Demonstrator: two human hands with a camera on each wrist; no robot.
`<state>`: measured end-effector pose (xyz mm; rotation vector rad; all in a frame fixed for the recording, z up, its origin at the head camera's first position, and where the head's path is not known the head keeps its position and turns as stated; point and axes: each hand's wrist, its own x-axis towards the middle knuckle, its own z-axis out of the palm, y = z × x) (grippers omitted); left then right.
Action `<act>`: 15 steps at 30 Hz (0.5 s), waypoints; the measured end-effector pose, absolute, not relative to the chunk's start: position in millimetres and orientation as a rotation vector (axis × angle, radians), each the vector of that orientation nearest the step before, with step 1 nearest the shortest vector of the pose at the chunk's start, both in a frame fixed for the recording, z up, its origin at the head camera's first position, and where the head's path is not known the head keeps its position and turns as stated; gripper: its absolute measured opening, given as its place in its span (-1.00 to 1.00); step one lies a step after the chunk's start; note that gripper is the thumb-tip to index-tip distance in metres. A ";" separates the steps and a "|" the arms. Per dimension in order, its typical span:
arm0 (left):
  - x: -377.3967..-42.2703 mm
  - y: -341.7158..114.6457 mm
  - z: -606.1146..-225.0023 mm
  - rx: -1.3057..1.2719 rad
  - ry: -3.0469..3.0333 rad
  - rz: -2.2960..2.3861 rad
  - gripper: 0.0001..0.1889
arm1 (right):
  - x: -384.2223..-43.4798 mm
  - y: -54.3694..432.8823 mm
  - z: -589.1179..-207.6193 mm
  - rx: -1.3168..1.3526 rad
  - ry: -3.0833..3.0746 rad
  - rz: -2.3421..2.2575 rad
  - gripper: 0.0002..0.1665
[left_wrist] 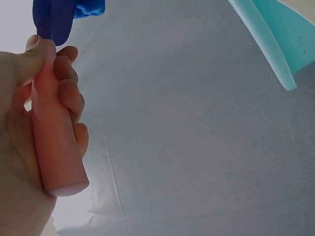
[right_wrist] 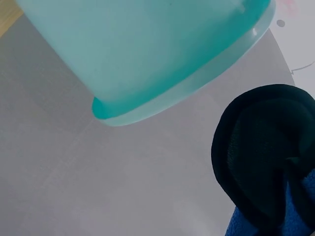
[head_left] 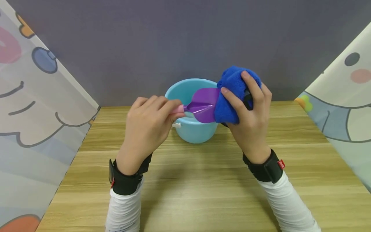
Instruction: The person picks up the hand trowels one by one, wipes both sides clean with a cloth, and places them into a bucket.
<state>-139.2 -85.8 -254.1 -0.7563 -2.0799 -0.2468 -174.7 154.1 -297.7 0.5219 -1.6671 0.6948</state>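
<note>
A toy shovel with a purple blade and a pink handle is held level above the bucket. My left hand grips the handle, its fingers curled round it in the left wrist view. With bent fingers, my right hand holds a blue cloth against the far end of the blade, whose tip the cloth covers. A dark-edged fold of the cloth hangs in the right wrist view. Beneath the shovel stands a light blue bucket, upright, its opening partly hidden by the blade.
The bucket sits toward the back of a wooden table, near a grey upright panel. A white handle fitting sticks out at the bucket's left. Cartoon-printed sheets flank the table on both sides.
</note>
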 end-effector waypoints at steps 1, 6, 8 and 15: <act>-139.2 -86.2 -253.9 -0.753 -2.080 -0.249 -0.75 | -175.1 154.7 -297.1 0.519 -1.670 0.701 -0.48; -138.9 -87.1 -253.3 -0.749 -2.085 -0.257 -0.75 | -175.6 158.0 -295.5 0.501 -1.692 0.744 -0.51; -138.9 -87.1 -253.4 -0.750 -2.087 -0.260 -0.75 | -175.8 159.6 -294.9 0.500 -1.699 0.754 -0.52; -139.3 -90.0 -252.9 -0.739 -2.122 -0.311 -0.77 | -179.3 170.6 -290.8 0.450 -1.737 0.866 -0.57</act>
